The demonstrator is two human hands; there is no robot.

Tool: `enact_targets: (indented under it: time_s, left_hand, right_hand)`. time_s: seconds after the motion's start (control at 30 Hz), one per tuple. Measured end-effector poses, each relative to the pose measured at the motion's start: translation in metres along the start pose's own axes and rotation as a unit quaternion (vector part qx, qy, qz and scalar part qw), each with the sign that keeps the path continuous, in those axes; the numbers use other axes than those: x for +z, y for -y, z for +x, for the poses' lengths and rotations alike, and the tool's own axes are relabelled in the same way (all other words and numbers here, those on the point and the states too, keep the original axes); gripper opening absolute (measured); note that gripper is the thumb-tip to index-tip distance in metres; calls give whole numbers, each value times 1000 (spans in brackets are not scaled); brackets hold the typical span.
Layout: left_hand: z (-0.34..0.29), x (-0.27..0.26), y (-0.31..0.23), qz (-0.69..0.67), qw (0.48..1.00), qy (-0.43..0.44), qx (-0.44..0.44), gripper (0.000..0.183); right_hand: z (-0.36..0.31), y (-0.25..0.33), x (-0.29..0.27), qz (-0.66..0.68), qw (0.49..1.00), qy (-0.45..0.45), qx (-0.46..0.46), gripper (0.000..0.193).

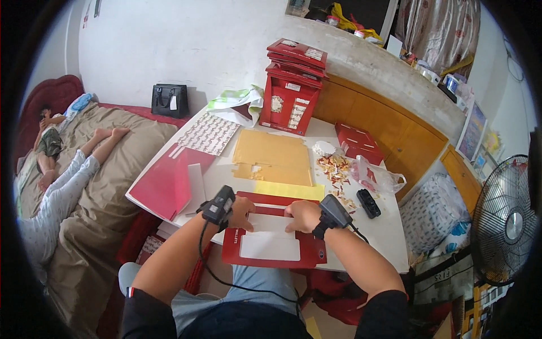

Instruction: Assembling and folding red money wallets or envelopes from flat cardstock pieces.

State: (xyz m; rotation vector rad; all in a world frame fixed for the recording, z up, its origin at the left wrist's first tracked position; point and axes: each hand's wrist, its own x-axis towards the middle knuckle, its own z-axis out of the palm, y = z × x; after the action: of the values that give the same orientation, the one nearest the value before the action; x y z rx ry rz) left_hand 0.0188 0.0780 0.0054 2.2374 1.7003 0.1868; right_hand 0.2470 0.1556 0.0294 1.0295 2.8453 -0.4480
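Note:
A flat red cardboard package (313,251) with a white cut-out panel (270,248) lies at the near edge of the white table, overhanging slightly. Across its middle is a white card (269,222). My left hand (241,211) is closed on the card's left end, its fingers curled and thumb turned inward. On the opposite end my right hand (303,216) grips in the same way. Both wrists wear a black strapped device with a cable. Just beyond my hands lie a yellow sheet (291,190) and a brown cardboard piece (271,155).
Red boxes (291,101) stand stacked at the table's back; another red box (359,141) lies to the right. Paper scraps (334,169), a plastic bag (378,175) and a black case (368,203) are on the right. A fan (511,223) stands far right; people lie on a bed (121,164).

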Motion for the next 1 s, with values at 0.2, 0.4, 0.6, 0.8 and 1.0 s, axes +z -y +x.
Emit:
enact_targets:
  time_s: [0.2,0.4,0.6,0.8,1.0]
  left_hand:
    - [5,-13,-32,162,984,71,1,37]
    - [-3,-7,-35,159,984,77,11,25]
    - [-20,27,-25,268,925,-169,209,10]
    - [-34,50,-20,287,885,-291,223,10]
    - [-36,52,-30,327,889,-247,203,13]
  right_hand:
    - [-3,6,11,-66,991,-47,-108,21]
    - [-17,18,40,-181,957,-151,-172,10]
    - [-29,28,65,-268,894,-309,-182,7]
    - [-55,41,66,-292,874,-332,-201,10]
    - [-56,39,76,-275,891,-305,-196,10]
